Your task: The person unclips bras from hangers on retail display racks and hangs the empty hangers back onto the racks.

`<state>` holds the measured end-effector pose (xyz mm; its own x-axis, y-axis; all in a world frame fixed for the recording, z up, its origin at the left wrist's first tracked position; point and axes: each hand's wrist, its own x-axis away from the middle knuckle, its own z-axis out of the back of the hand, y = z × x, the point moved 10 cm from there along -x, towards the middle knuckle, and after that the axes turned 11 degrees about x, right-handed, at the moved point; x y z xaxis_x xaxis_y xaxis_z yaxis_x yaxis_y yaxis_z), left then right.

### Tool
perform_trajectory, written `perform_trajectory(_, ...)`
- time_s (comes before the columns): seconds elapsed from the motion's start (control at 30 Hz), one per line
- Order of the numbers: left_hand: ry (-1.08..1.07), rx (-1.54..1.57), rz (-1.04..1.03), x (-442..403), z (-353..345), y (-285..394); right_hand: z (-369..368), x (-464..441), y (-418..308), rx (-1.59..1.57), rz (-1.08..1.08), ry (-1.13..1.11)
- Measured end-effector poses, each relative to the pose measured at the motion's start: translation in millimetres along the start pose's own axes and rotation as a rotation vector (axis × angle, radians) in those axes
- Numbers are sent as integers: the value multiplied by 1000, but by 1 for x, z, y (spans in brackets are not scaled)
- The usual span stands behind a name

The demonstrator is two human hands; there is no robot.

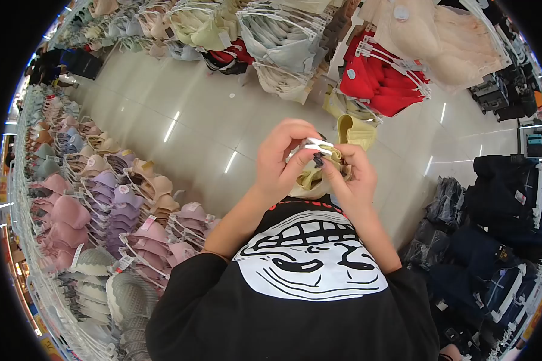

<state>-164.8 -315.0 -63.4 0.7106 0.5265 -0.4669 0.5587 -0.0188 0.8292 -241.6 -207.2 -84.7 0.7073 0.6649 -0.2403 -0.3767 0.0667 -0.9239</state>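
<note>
Both hands are raised close together in front of the chest. My left hand (289,153) has its fingers closed round a white plastic hanger end (317,144). Opposite it, my right hand (350,171) pinches pale yellow fabric beside the hanger, with its fingertips near a small dark piece (318,160). The pale yellow bra (358,132) hangs about the hands, one cup showing beyond the right hand and more of the fabric below, between the wrists. The fingers hide where strap and hanger meet.
Racks of pink and purple bras (111,210) stand at the left. Pale and red bras (379,78) hang ahead. Dark folded garments (488,240) are at the right, and luggage (494,93) is farther off. A tiled floor (180,120) lies between.
</note>
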Motion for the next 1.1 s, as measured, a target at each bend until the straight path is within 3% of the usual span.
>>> perform_trajectory(0.27,26,222,143,-1,2,-10,8,6,-4,113,137,154)
perform_trajectory(0.57,116,70,-14,2,20,9,8,4,-25,291,234,117)
perform_trajectory(0.77,-88,-234,-46,-1,14,22,7,0,-42,404,364,40)
perform_trajectory(1.1,-49,-218,-70,0,14,18,5,1,-48,412,433,-34)
